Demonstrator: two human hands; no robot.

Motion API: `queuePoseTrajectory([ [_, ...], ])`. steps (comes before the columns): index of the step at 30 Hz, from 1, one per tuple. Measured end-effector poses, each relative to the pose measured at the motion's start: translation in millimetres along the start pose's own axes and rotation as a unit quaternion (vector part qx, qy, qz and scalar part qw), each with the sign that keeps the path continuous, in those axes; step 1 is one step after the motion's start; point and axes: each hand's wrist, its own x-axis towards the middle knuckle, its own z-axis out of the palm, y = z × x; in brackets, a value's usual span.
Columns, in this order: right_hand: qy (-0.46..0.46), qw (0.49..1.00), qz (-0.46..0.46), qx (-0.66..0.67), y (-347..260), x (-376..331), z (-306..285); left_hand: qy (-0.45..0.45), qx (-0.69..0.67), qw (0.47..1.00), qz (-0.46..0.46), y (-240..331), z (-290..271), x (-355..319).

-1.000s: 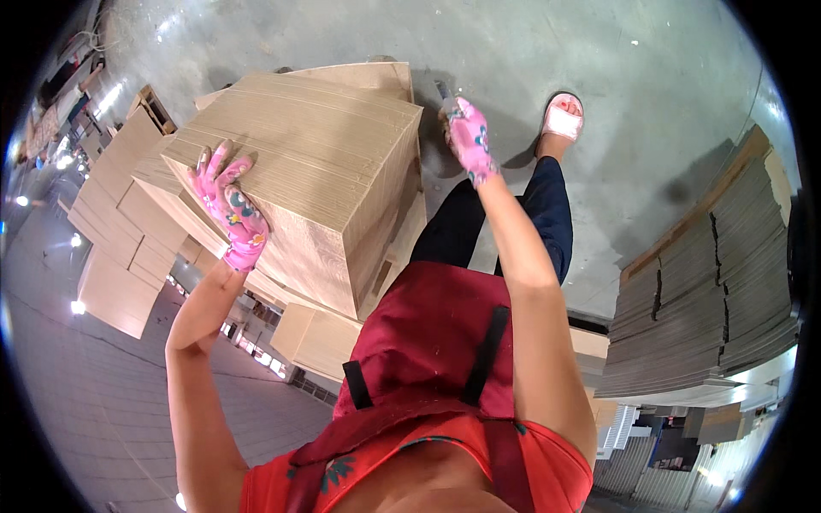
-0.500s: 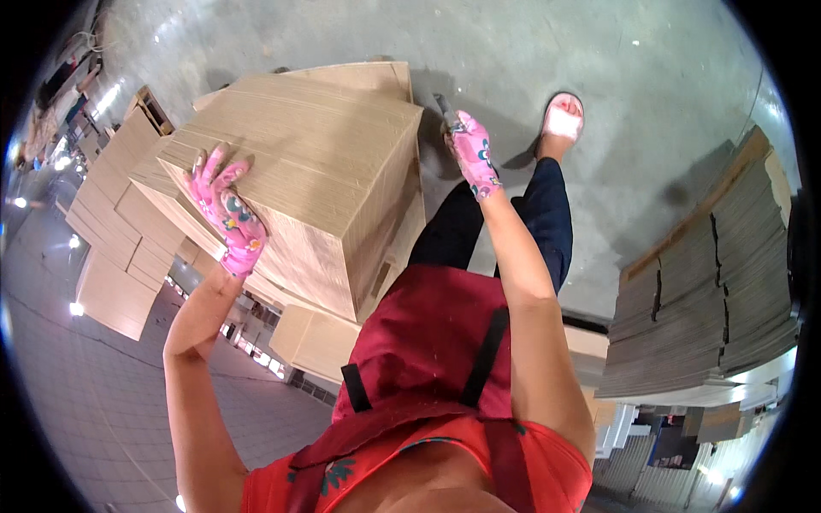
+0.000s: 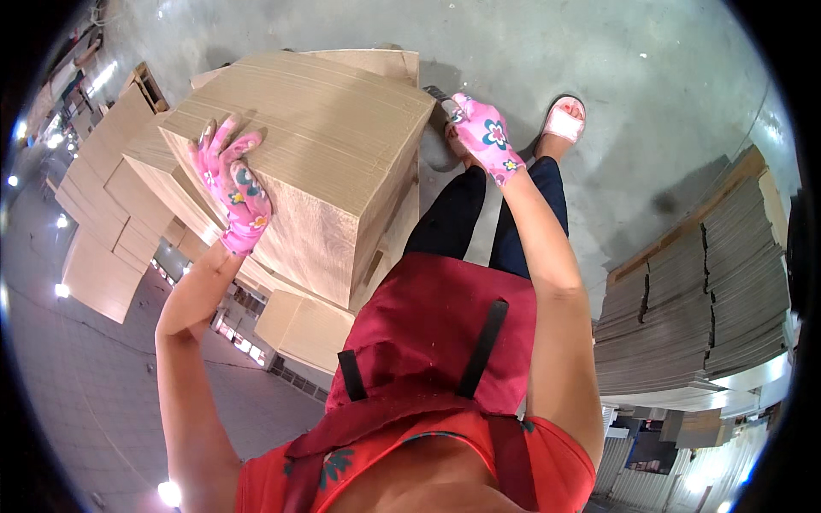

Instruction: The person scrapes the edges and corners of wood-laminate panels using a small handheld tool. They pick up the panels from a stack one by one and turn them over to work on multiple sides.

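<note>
A tall stack of flat brown cardboard sheets (image 3: 308,120) stands in front of me, to the left. My left hand (image 3: 231,184), in a pink flowered glove, lies on its top near the left front edge, fingers spread. In the same kind of glove, my right hand (image 3: 483,132) is closed round a small dark tool (image 3: 436,93) with a flat end, at the stack's right far corner. Fingers and glove cover most of the tool, so its exact kind does not show. Whether its tip touches the cardboard I cannot tell.
More cardboard (image 3: 115,205) is piled on the left, and a lower piece (image 3: 304,329) sits near the stack's front. On the right stands a large pile of grey-edged sheets (image 3: 684,299). My legs and pink sandal (image 3: 564,120) are on the concrete floor (image 3: 547,43).
My right hand has shifted slightly right and turned, showing more of its back, with the tool's end now beside the stack's corner. My left hand stays on the cardboard. The whole view has shifted a little.
</note>
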Motion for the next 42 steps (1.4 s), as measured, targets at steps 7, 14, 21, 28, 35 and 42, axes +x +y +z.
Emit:
queuePoseTrajectory([
  [7,-0.035,0.989,-0.06,-0.13,-13,-27,-13,0.023,-0.003,1.0,0.0,-3,4,0],
  [14,0.024,0.997,0.018,-0.068,-32,-39,-28,0.022,0.003,1.0,-0.009,-5,1,-6],
  [21,-0.048,0.99,-0.031,-0.13,-14,-8,-10,0.038,-0.004,0.999,-0.003,-2,6,-1],
  [28,0.049,0.96,-0.269,-0.052,-65,-81,-26,0.024,0.004,1.0,-0.008,-3,-1,-5],
  [35,-0.002,0.991,-0.007,-0.135,-9,-11,-9,0.022,0.003,1.0,-0.013,-1,5,-2],
  [42,-0.047,0.988,-0.075,-0.126,-13,-25,-7,0.03,-0.004,1.0,-0.005,-1,3,-3],
])
